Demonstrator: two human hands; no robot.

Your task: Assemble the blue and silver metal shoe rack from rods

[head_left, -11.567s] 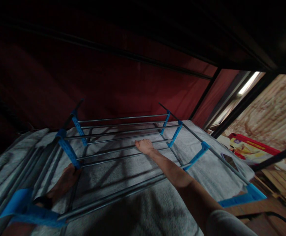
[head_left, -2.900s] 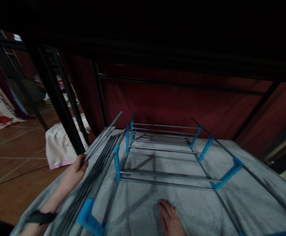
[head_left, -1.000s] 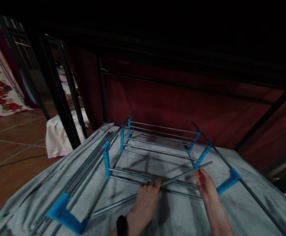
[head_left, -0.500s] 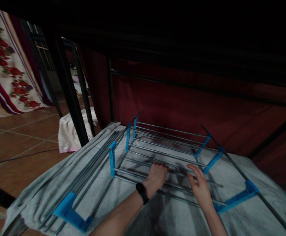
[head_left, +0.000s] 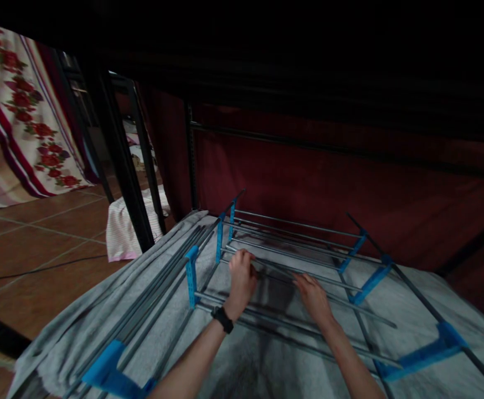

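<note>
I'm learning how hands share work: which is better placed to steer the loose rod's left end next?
Probably the left hand: it is nearer that end of the loose rod, close to a blue connector, while the right hand is nearer the rod's middle.

A flowered curtain (head_left: pixel 21 111) hangs at far left, by a brown tiled floor (head_left: pixel 59 235) where a dark cord (head_left: pixel 38 270) lies. A striped cloth (head_left: pixel 121 233) with a pink edge shows behind a black post (head_left: pixel 119 149). A dark rail (head_left: pixel 258 137) crosses a red sheet (head_left: pixel 308 183). A grey blanket (head_left: pixel 71 332) lies rumpled along its left side.
</note>
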